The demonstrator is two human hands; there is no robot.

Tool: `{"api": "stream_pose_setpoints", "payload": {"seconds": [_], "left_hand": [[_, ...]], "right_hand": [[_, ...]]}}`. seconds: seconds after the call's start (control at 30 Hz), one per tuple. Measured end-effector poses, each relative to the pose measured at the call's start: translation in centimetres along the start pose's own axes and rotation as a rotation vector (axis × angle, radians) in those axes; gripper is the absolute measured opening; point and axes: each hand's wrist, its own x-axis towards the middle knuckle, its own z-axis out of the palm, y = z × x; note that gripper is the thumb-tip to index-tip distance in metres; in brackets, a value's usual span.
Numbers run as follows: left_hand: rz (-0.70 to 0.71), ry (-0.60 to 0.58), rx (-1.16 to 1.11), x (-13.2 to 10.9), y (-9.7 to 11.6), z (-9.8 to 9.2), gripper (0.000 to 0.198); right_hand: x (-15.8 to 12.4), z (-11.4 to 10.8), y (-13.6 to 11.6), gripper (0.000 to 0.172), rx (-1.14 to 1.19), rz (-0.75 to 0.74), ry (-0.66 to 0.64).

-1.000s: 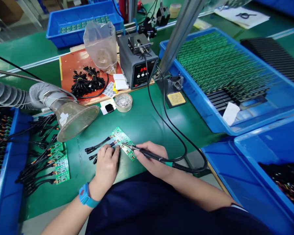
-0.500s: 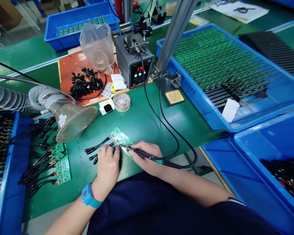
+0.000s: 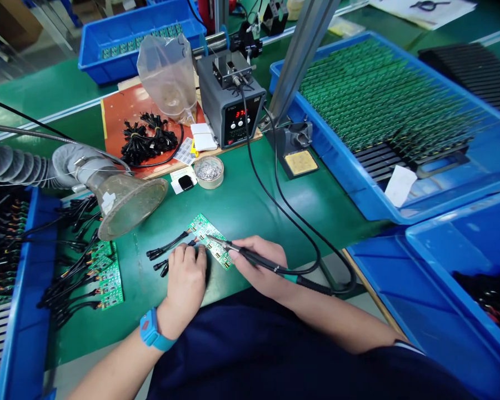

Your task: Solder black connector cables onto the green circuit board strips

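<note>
Beneath all other items, green workbench point(image 3: 241, 205), extending toward the rear. At right, large blue tray point(image 3: 341, 175), filled with rows of thin green pieces; nearer the body, blue bin point(image 3: 437, 250) with dark wiring inside. At far left, second blue bin point(image 3: 33, 278), also loaded with wiring. Behind the working area, grey soldering station point(image 3: 212, 100) with red digits lit. At left, extraction funnel point(image 3: 135, 208), mouth tilted toward the bench. Inclined from lower right to upper left, soldering iron point(image 3: 250, 256). Around its handle, right hand point(image 3: 262, 280), with fingers clamped on the grip. At the left edge of the board, left hand point(image 3: 187, 278), with fingers bent and close together beside a lead; cannot tell pinching from pressing. Between both hands, flat on the bench, green circuit board point(image 3: 213, 248). From its left edge, black leads point(image 3: 169, 244), ending in plugs on the bench. Beyond the board, round tub point(image 3: 216, 180) with silvery contents. Over the board's upper half, iron tip point(image 3: 209, 237); cannot tell contact from narrow gap
</note>
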Motion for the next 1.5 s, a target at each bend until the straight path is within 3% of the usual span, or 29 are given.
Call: {"api": "stream_pose_setpoints", "payload": {"seconds": [0.2, 0.43, 0.6, 0.9, 1.07, 1.23, 1.3, 1.37, 1.5], "left_hand": [[-0.008, -0.033, 0.001, 0.0, 0.1, -0.1, 0.033], [0.018, -0.028, 0.009, 0.0, -0.2, -0.1, 0.032], [-0.001, -0.023, 0.005, -0.3, -1.6, 0.2, 0.032], [0.018, 0.043, -0.106, -0.1, -6.2, 1.5, 0.032], [-0.016, 0.156, -0.140, -1.5, -6.2, 1.6, 0.031], [-0.102, 0.276, -0.193, -5.8, -5.7, -0.4, 0.033], [-0.133, 0.297, -0.187, -8.1, -6.9, -1.5, 0.031], [-0.188, 0.298, -0.152, -10.3, -9.4, -2.7, 0.027], [-0.327, 0.275, -0.110, -13.1, -17.0, -5.0, 0.023]], "right_hand": [[-0.7, -0.3, 2.1, 0.027, -0.001, -0.009, 0.024], [-1.4, 1.1, 4.9, 0.055, -0.067, -0.347, -0.204], [-1.0, 2.5, 4.7, 0.056, -0.085, -0.363, -0.264], [0.8, 4.8, 4.6, 0.059, -0.070, -0.359, -0.327], [0.6, 5.0, 4.6, 0.054, -0.080, -0.335, -0.228], [-0.2, 4.6, 3.7, 0.040, -0.119, -0.195, -0.077], [-0.5, 4.5, 3.7, 0.040, -0.147, -0.121, -0.012], [-0.5, 4.6, 3.8, 0.043, -0.169, -0.063, 0.008], [-0.2, 4.9, 3.7, 0.041, -0.248, -0.143, 0.056]]}}
